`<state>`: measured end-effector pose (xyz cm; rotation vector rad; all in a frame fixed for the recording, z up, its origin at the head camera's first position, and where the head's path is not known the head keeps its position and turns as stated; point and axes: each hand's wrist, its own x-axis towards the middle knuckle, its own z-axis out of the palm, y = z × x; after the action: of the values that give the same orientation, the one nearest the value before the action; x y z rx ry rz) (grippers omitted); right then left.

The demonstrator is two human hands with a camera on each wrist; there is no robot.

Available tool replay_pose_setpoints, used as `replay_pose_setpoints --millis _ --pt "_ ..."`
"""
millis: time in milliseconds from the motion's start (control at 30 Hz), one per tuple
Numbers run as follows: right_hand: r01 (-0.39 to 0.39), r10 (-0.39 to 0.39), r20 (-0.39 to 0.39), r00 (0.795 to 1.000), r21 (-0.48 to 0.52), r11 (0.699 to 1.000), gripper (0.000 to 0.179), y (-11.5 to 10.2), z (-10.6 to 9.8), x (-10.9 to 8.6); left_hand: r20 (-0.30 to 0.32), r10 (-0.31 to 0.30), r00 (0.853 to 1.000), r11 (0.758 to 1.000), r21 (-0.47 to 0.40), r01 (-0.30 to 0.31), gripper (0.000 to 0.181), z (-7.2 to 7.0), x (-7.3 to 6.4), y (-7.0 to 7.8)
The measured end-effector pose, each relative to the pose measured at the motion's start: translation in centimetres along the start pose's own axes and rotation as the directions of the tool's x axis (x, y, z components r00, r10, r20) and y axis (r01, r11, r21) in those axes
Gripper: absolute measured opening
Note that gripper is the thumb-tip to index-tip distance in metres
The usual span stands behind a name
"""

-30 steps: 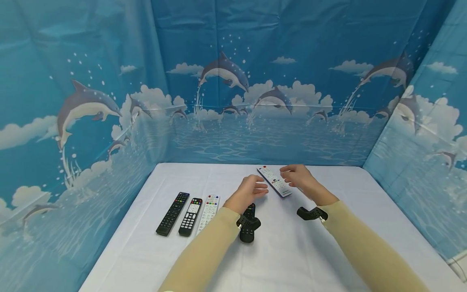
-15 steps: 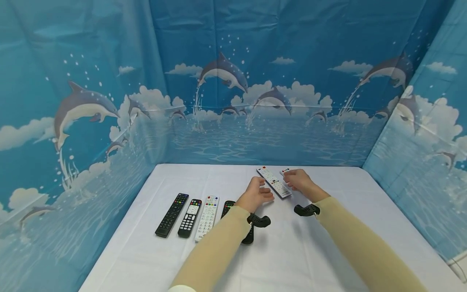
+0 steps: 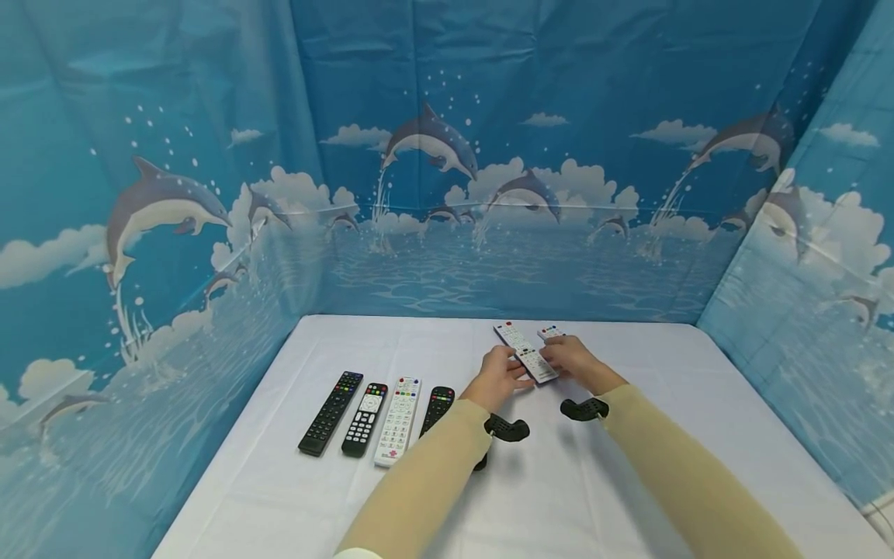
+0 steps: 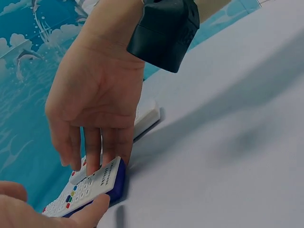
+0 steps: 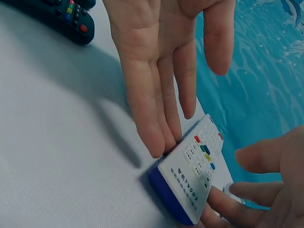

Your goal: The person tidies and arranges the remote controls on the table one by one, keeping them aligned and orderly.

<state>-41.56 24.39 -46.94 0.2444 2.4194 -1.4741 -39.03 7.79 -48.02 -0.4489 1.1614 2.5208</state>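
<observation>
A white remote control with blue sides [image 3: 525, 353] lies slanted at the back of the table, between my two hands. My left hand [image 3: 494, 378] is at its left edge; in the right wrist view, extended fingers [image 5: 145, 114] reach down to that edge. At the opposite edge is my right hand [image 3: 574, 363], with long straight fingers [image 4: 108, 147] touching the remote in the left wrist view. Its thumb [image 5: 259, 156] stays off the remote. A second white remote [image 3: 551, 331] lies behind my right hand, partly hidden by it.
To the left lie a long black remote [image 3: 331, 412], a black remote with white keys [image 3: 364, 419] and a white one [image 3: 399, 421]. Another black remote [image 3: 438, 405] is partly under my left sleeve; a further one is mostly covered. A dolphin-print curtain [image 3: 447, 264] closes the back and sides.
My left hand has moved right to the slanted white remote. My right hand has come down to its right edge, uncovering the top of the second white remote. The remotes look unmoved.
</observation>
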Motion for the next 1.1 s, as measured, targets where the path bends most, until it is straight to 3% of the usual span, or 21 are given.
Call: replay_pose_setpoints --millis 233,433,667,933,1100 --pt "-0.025 0.025 0.003 1.000 0.087 0.996 0.038 0.7 0.0 -0.5 -0.092 0.043 0.995 0.995 0.090 -0.035 0.044 0.1 -0.4 -0.3" --pt "-0.001 -0.007 0.078 0.997 0.112 0.994 0.044 1.1 0.0 -1.1 -0.135 0.012 0.991 0.991 0.134 0.007 0.030 -0.1 -0.9 -0.1" --pt "0.034 -0.060 0.134 0.989 0.187 0.982 0.047 1.0 0.2 -1.4 -0.143 0.032 0.989 0.984 0.180 -0.006 0.025 0.0 -1.1 0.4" --pt "-0.001 -0.030 0.145 0.989 0.214 0.977 0.049 0.9 0.2 -1.5 -0.090 0.014 0.996 0.973 0.232 0.007 0.022 -0.4 -1.5 0.9" --pt "-0.009 -0.029 0.160 0.987 0.237 0.971 0.049 0.7 0.2 -1.9 -0.091 0.011 0.996 0.966 0.259 0.013 0.016 -0.3 -2.0 1.1"
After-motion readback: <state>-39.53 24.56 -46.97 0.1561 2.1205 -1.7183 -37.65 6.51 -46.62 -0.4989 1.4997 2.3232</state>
